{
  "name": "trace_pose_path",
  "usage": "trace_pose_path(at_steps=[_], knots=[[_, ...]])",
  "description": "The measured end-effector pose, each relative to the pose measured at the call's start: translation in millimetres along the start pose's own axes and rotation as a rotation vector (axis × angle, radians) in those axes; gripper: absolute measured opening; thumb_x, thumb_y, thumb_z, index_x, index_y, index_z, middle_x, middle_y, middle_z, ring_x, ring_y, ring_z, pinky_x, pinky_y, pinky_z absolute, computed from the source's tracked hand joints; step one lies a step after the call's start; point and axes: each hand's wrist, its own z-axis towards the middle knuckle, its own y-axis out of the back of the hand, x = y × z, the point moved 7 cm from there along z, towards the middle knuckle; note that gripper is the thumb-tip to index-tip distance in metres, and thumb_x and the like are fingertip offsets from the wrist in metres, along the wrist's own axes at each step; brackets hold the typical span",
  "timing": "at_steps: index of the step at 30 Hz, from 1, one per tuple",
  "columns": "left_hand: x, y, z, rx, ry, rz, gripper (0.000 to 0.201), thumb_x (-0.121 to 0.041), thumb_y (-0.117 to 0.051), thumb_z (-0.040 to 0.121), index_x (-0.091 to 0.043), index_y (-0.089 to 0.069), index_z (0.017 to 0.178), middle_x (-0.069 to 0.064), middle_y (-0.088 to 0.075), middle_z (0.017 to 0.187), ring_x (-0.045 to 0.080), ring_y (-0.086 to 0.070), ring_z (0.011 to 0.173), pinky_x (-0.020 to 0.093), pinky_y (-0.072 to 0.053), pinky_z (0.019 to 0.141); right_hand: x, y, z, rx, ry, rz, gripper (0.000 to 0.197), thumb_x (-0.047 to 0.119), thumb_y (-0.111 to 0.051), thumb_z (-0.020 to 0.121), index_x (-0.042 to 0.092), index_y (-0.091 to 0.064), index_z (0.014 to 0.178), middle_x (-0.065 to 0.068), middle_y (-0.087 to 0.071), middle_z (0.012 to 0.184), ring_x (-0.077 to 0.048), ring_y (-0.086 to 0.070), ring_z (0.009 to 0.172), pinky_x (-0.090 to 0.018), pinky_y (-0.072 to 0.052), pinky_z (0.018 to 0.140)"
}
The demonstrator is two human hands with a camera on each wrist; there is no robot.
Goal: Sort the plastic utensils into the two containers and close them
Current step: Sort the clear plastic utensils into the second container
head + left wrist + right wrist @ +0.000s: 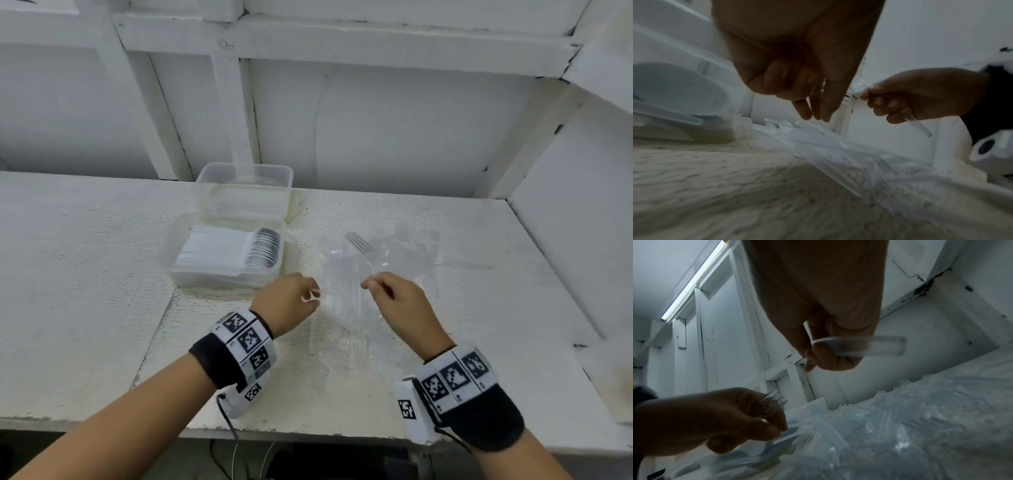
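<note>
While both hands hang over a white counter [85, 274], the items stand as follows.

Right hand [397, 301]: fingers curled, thumb and forefinger pinching a clear plastic fork [359, 244] by its handle. In the head view the tines point up and away from the person; in the right wrist view the handle end [885, 345] sticks out past the curled fingers, blurred. The left wrist view shows the same hand [916, 99] closed round the clear handle, whose end pokes out below the fist.

Left hand [291, 301]: fingers bent inward, fingertips drawn together near the thumb. In the right wrist view fork tines [772, 400] show at its fingertips [774, 418], so it appears to hold one or more clear forks; how many cannot be told. In the left wrist view two fingers [803, 110] point down toward the pile, not touching it.

Clear forks, loose pile [346, 329]: lying on the counter under and between the two hands, partly on a crumpled clear plastic bag [411, 246] that spreads to the right.

Near container [191, 274]: clear, open, left of the pile and just beyond the left hand, holding a packed row of white plastic spoons [236, 253], bowls to the right.

Far container [243, 192]: clear, open, directly behind the near one and touching it, against the white wall. Its contents cannot be told.
</note>
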Motion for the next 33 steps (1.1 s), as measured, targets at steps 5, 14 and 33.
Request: trace_pose_path(at_steps=[5, 14, 33], knots=[[-32.7, -27.2, 3.3, 0.199, -0.248, 0.16, 0.035, -0.036, -0.053, 0.091, -0.031, -0.058, 0.126, -0.014, -0.05, 0.132, 0.008, -0.052, 0.115, 0.022, -0.04, 0.087, -14.6, 5.6, -10.3, -0.012, -0.081, 0.063, 0.018, 0.024, -0.043, 0.097, 0.022, -0.06, 0.094, 0.007, -0.052, 0.066, -0.001, -0.048, 0.06, -0.014, -0.037, 0.058], [-49.2, -33.2, 4.1, 0.34, -0.34, 0.354, 0.026, -0.031, -0.053, 0.09, -0.024, -0.061, 0.114, -0.006, -0.056, 0.112, 0.015, -0.056, 0.101, 0.024, -0.039, 0.071, -24.6, 15.7, -15.0, 0.013, -0.102, 0.04, 0.017, 0.023, -0.044, 0.097, 0.025, -0.06, 0.091, 0.005, -0.053, 0.066, -0.003, -0.052, 0.064, -0.017, -0.041, 0.06], [39.3, 23.3, -25.8, 0.13, -0.009, -0.125, 0.015, -0.026, -0.054, 0.093, -0.024, -0.048, 0.107, -0.01, -0.046, 0.06, 0.003, -0.042, 0.054, 0.017, -0.033, 0.056, -39.1, -30.0, 2.9, 0.254, -0.274, -0.514, 0.02, 0.032, -0.059, 0.088, 0.013, -0.058, 0.096, 0.003, -0.054, 0.088, -0.014, -0.052, 0.081, -0.024, -0.038, 0.07]])
